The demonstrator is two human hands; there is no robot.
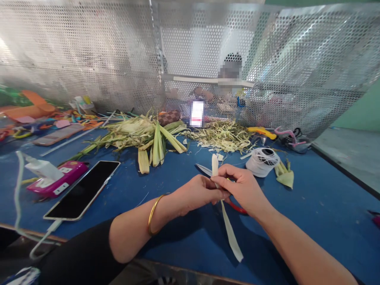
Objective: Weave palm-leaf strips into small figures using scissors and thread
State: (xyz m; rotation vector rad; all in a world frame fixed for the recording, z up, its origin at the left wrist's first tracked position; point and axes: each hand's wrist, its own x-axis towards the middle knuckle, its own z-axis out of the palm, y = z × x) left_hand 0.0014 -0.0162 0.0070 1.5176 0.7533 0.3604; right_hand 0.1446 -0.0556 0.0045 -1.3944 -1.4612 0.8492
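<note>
A pale strip of corn husk (231, 233) runs through both hands, its flat tail hanging toward the table's front edge and a rounded end poking up above the fingers. My left hand (202, 194) pinches it from the left, a gold bangle on the wrist. From the right, my right hand (240, 186) grips the same husk, its fingers meeting the left ones. Beneath the hands lie scissors (204, 170), blades pointing up-left and a red handle partly showing; the rest is covered. A white spool of thread (262, 162) stands just beyond my right hand.
Corn husks (133, 134) and thin shreds (222, 135) are heaped along the back of the blue table (124, 190). A charging phone (84, 192) and a magenta power strip (59, 180) occupy the left. Behind rises a perforated metal screen (89, 51). A yellow-handled tool (263, 132) lies right.
</note>
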